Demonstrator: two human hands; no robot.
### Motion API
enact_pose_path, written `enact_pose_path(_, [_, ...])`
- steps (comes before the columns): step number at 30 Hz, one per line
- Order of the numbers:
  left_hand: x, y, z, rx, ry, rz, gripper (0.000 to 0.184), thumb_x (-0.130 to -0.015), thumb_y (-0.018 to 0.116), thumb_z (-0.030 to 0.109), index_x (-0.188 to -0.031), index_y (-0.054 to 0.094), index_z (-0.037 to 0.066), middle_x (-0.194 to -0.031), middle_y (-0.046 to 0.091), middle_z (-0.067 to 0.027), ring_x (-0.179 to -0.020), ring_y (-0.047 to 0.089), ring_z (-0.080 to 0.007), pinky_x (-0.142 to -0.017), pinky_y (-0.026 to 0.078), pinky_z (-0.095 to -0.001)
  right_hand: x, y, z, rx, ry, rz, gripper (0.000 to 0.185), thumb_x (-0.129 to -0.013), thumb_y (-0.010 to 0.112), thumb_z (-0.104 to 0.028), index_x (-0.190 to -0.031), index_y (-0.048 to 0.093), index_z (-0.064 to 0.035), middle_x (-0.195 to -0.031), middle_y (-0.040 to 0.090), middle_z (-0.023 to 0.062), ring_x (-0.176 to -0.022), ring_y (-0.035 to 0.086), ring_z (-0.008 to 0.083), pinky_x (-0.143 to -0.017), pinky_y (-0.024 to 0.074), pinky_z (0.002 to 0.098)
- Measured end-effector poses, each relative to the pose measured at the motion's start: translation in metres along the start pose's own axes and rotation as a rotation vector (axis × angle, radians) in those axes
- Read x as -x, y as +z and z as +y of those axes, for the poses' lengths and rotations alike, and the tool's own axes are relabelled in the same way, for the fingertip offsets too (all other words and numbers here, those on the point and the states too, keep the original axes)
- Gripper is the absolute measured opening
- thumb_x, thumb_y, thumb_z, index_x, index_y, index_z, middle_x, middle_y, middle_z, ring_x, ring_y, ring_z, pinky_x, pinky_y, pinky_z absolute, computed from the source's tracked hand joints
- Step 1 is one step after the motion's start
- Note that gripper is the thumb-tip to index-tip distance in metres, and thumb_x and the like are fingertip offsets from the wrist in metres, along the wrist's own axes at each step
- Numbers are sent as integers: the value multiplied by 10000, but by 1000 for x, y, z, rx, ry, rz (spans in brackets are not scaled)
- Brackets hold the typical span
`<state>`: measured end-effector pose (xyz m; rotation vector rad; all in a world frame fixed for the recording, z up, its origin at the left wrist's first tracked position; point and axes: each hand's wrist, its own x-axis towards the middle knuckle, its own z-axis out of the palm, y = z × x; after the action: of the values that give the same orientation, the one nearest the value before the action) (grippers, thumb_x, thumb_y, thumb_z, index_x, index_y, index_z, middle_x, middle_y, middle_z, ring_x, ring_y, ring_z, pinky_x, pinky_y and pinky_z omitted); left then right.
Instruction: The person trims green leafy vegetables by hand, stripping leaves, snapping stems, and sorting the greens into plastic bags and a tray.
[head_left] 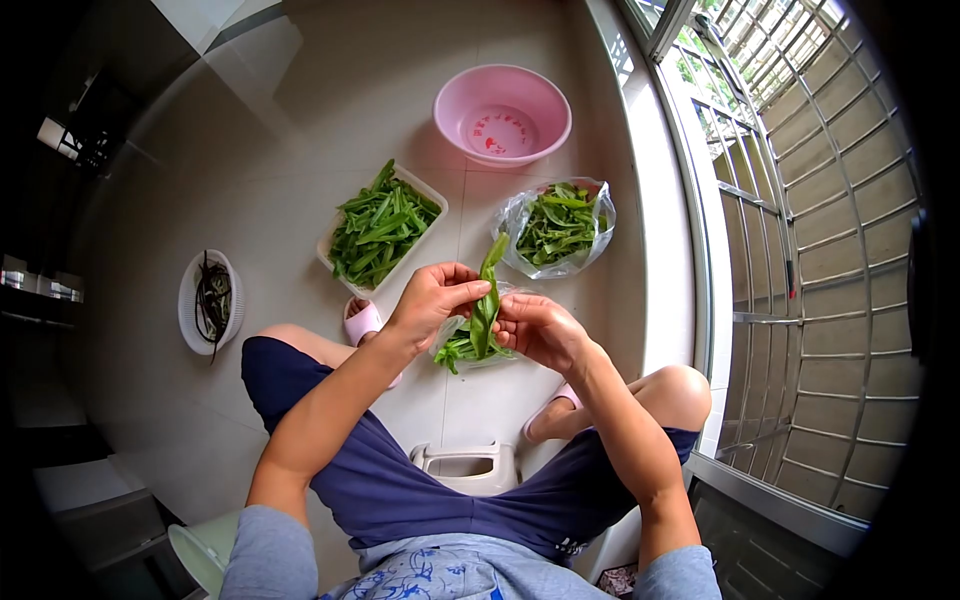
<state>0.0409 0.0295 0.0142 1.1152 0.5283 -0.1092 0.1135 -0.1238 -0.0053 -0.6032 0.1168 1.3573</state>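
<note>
Between my hands a long green vegetable leaf stands roughly upright, slightly curled. My left hand pinches it from the left between thumb and fingers. On the other side, the curled fingers of my right hand meet the leaf's right edge, thumb against it. Just below lies a clear plastic bag with more greens, partly hidden by my hands and the leaf. Ahead on the left, a white rectangular tray is heaped with long green leaves. A clear plastic bag ahead on the right holds more leafy greens.
A pink basin stands on the tiled floor beyond the tray and bag. At the left is a white basket with dark, thin strips in it. A pale stool sits between my legs. A barred window lines the right side.
</note>
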Motion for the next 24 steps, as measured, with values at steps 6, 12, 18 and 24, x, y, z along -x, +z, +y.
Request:
enact_pose_path(6, [-1, 0, -3, -96, 109, 19, 123, -711, 594, 78, -787, 524, 12, -689, 548, -29, -603, 498, -73, -536, 401, -192, -6, -9, 4, 107, 55, -61, 95, -784, 504, -101, -816, 509, -12, -727, 547, 48, -644, 525, 96, -567, 434, 183])
enact_pose_path(12, [-2, 10, -8, -65, 211, 25, 101, -724, 573, 55, -792, 511, 12, -710, 548, -38, -625, 511, -83, -573, 418, -193, -6, -9, 4, 96, -37, 38, 67, -784, 493, -80, -804, 499, -17, -701, 525, 33, -586, 491, 98, -560, 408, 194])
enact_pose_path(18, [-12, 16, -4, 209, 134, 40, 110, -745, 550, 65, -834, 498, 27, -757, 541, -38, -669, 532, -113, -644, 451, -223, 7, -18, -5, 35, -201, 161, 94, -764, 527, -78, -824, 513, -8, -701, 527, 21, -615, 507, 88, -571, 432, 200])
enact_pose_path(24, [-20, 20, 2, 337, -27, -24, 107, -762, 532, 95, -855, 482, 79, -775, 533, 6, -710, 511, -91, -650, 436, -243, 32, 2, -13, 746, -877, 387, 97, -718, 549, 3, -813, 568, 16, -765, 543, 26, -658, 535, 108, -573, 460, 212])
